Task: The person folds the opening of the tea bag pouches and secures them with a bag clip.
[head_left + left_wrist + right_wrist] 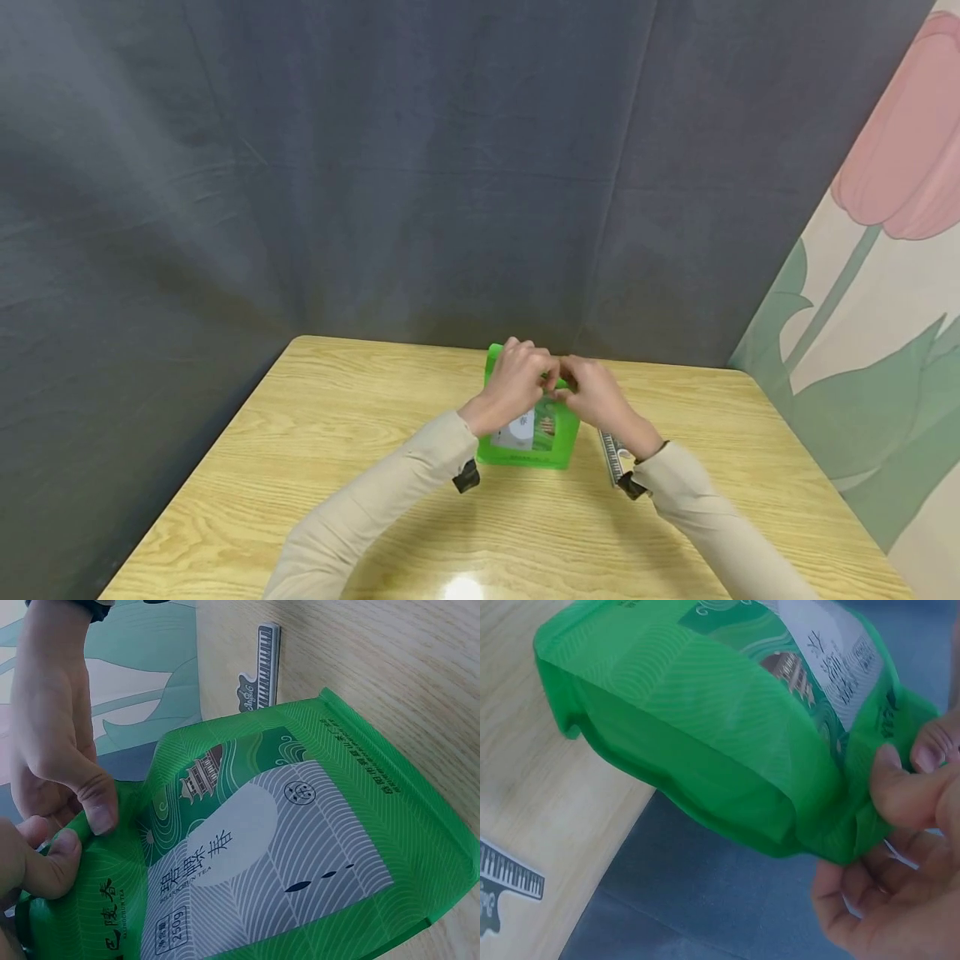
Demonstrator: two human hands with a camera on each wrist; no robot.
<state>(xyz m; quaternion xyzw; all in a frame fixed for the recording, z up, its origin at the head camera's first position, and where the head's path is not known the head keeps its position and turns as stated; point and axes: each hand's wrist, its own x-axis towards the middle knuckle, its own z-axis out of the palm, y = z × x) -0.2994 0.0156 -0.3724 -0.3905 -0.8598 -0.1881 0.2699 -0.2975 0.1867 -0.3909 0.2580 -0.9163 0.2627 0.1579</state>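
Observation:
A green tea bag marked 250g, with a silver-and-green label, stands near the back of the table. My left hand grips its top edge left of the middle, thumb curled over the front. Close beside it, my right hand pinches the upper right of the same bag. In the right wrist view that thumb presses the crumpled film against the fingers, and the side gusset bulges out. Part of the bag's top is hidden behind the hands.
A flat piano-shaped piece printed with keys lies on the wooden table, right of the bag and partly under the right wrist in the head view. A dark curtain hangs behind the table; a flower-painted wall stands at the right.

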